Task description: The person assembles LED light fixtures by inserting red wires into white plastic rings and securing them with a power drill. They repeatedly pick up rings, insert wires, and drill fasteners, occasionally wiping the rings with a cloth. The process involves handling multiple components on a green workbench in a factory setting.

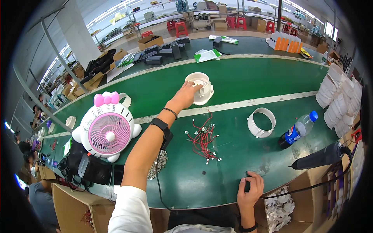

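In the head view, the left hand (pixel 188 94) reaches forward to a white fan housing (pixel 206 94), which stands round mouth up on the far green strip (pixel 264 72) of the tabletop (pixel 229 174). Its grip looks narrowed on the housing's left wall, thumb toward the inside; how firmly, I cannot tell. The housing's axis runs roughly upright, across the line of the forearm. The right hand (pixel 250 191), loosely curled and holding nothing, rests at the near edge, well apart; a white ring (pixel 261 134) lies ahead of it.
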`<action>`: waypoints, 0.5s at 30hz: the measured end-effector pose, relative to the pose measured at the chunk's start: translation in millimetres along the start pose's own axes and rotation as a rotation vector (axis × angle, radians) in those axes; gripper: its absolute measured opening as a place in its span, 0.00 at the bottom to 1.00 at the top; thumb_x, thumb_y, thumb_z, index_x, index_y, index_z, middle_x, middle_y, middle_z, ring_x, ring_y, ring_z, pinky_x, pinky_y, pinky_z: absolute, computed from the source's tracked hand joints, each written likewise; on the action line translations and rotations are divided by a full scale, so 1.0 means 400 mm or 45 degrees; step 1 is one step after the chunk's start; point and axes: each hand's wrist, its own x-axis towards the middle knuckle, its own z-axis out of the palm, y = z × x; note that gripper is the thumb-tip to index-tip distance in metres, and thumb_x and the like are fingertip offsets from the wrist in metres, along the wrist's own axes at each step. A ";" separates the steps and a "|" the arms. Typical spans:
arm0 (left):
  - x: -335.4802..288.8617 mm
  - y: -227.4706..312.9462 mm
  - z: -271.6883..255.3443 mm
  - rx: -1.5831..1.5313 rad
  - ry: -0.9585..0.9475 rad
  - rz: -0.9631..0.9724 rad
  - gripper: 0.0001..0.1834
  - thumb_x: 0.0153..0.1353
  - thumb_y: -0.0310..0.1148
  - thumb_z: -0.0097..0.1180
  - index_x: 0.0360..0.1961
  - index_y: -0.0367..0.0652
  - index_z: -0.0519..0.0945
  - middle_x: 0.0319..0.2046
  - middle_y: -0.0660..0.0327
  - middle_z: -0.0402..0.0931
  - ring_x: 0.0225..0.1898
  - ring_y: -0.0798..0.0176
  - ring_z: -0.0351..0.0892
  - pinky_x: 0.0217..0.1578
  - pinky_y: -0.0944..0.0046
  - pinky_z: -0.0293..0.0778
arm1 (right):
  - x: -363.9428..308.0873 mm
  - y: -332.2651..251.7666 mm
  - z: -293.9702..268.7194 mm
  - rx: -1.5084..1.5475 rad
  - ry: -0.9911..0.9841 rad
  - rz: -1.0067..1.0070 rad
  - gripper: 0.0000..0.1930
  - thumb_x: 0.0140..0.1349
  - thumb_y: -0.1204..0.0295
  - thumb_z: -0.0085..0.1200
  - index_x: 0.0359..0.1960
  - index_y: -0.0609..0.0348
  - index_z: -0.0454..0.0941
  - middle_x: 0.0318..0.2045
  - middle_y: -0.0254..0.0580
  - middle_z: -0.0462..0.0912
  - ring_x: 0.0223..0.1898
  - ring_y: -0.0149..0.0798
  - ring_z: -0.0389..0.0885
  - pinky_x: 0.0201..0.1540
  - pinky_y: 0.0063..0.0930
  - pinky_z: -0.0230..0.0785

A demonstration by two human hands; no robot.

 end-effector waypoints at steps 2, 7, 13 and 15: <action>0.013 0.013 0.001 -0.029 -0.057 0.001 0.40 0.57 0.13 0.55 0.72 0.54 0.74 0.68 0.37 0.69 0.73 0.29 0.64 0.74 0.42 0.65 | 0.003 0.003 -0.003 0.000 -0.002 0.010 0.06 0.57 0.75 0.65 0.33 0.59 0.80 0.49 0.45 0.87 0.54 0.57 0.82 0.57 0.48 0.71; -0.003 0.002 0.035 -0.064 0.131 0.136 0.45 0.56 0.10 0.49 0.76 0.52 0.69 0.73 0.31 0.60 0.77 0.29 0.56 0.76 0.44 0.60 | 0.001 -0.004 0.002 0.035 -0.017 0.010 0.06 0.58 0.75 0.64 0.34 0.59 0.80 0.49 0.47 0.87 0.53 0.58 0.82 0.57 0.48 0.71; -0.066 -0.052 0.038 -0.028 0.574 -0.229 0.34 0.57 0.16 0.51 0.68 0.38 0.71 0.66 0.38 0.69 0.66 0.31 0.70 0.66 0.40 0.69 | 0.002 -0.007 -0.007 0.045 -0.009 0.018 0.05 0.62 0.77 0.61 0.37 0.63 0.78 0.48 0.53 0.86 0.52 0.59 0.81 0.58 0.50 0.71; -0.109 -0.164 0.024 0.315 0.633 -0.453 0.28 0.56 0.21 0.56 0.60 0.36 0.76 0.59 0.41 0.74 0.58 0.37 0.76 0.57 0.43 0.75 | 0.003 -0.013 -0.004 0.051 -0.029 0.010 0.05 0.63 0.76 0.61 0.36 0.62 0.77 0.47 0.52 0.86 0.51 0.58 0.80 0.57 0.50 0.70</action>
